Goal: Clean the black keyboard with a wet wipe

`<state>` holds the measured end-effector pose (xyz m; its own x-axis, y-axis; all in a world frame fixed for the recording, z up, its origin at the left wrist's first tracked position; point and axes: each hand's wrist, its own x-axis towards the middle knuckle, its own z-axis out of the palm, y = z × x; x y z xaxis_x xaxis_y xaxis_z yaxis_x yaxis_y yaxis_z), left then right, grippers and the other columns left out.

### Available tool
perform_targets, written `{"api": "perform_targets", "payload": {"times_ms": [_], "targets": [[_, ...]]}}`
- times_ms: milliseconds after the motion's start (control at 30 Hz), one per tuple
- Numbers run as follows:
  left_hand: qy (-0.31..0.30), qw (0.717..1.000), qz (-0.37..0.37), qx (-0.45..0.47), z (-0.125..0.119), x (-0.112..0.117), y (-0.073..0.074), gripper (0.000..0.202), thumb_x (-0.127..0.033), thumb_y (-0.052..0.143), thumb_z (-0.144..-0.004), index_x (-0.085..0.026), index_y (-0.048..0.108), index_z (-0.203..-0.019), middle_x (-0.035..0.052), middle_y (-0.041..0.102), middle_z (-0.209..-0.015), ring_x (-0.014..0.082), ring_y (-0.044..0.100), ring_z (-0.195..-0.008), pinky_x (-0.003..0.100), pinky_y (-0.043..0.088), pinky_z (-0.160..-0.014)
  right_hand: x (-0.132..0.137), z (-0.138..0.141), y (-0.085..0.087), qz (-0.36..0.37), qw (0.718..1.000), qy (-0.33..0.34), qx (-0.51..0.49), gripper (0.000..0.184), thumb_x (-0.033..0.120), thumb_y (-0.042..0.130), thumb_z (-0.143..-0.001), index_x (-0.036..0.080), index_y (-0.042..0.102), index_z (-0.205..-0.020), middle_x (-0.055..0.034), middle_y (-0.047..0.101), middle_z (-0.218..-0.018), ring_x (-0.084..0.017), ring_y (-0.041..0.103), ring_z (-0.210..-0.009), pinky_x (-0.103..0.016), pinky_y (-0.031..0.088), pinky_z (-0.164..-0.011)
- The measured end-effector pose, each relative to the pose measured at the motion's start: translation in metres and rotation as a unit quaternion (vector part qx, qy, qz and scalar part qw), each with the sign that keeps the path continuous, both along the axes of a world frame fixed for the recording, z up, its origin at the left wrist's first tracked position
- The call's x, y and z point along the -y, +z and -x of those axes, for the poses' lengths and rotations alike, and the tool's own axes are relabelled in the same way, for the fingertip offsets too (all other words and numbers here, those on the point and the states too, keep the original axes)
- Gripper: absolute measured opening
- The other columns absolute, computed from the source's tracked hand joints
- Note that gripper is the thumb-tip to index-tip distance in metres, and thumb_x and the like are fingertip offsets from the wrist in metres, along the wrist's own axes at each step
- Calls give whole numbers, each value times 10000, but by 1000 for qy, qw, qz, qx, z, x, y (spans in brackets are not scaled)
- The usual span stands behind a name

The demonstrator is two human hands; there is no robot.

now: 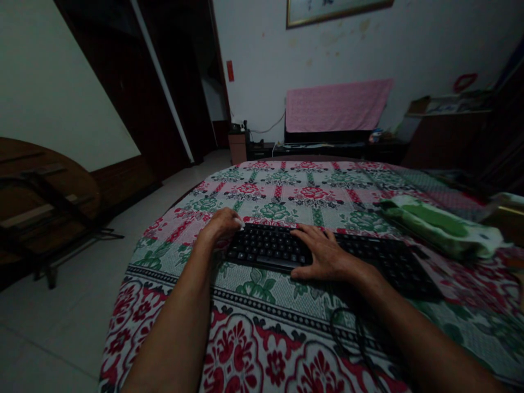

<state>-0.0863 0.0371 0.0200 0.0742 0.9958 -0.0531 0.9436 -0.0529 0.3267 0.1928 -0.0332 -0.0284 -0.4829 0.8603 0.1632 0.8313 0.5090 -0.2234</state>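
A black keyboard (368, 254) lies on a round table under a red, green and white flowered cloth (262, 322). My left hand (219, 226) is curled around the keyboard's left end, its fingers bent over the edge. Flat on the keys in the keyboard's left half rests my right hand (323, 254), fingers stretched out. A dark cable (347, 333) loops on the cloth near my right forearm.
A green and white packet (438, 226) lies on the table at the right, beyond the keyboard. A folded wooden table (41, 202) leans at the left wall. A pink cloth (335, 103) covers a screen on a low cabinet at the back. Pale tiled floor lies to the left.
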Motion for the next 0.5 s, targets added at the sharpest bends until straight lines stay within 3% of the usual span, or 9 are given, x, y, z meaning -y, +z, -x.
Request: {"api": "perform_targets", "payload": {"times_ms": [133, 333, 500], "targets": [[-39, 999, 1, 19, -3, -1, -7, 258, -249, 515, -623, -154, 671, -805, 29, 652, -710, 135, 562, -626, 196, 389, -540, 0, 0, 1, -1, 1000, 2, 2, 943, 692, 566, -537, 229, 307, -1317, -129, 259, -1389, -332, 216, -1259, -567, 81, -1009], [11, 1000, 22, 15, 7, -1, -6, 228, -220, 502, -613, -166, 664, -763, 25, 638, -649, 142, 561, -579, 202, 391, -518, 0, 0, 1, 8, 1000, 0, 2, 948, 706, 555, -532, 230, 312, -1315, -130, 251, -1391, -336, 208, -1261, -579, 78, -1001], [32, 999, 18, -18, 5, -3, 0, 249, -215, 525, -606, -171, 671, -803, 33, 664, -721, 138, 579, -649, 176, 401, -558, -1, -1, 1, 14, 1000, 2, 4, 961, 715, 547, -523, 231, 310, -1319, -124, 239, -1397, -345, 199, -1263, -567, 77, -1008]]}}
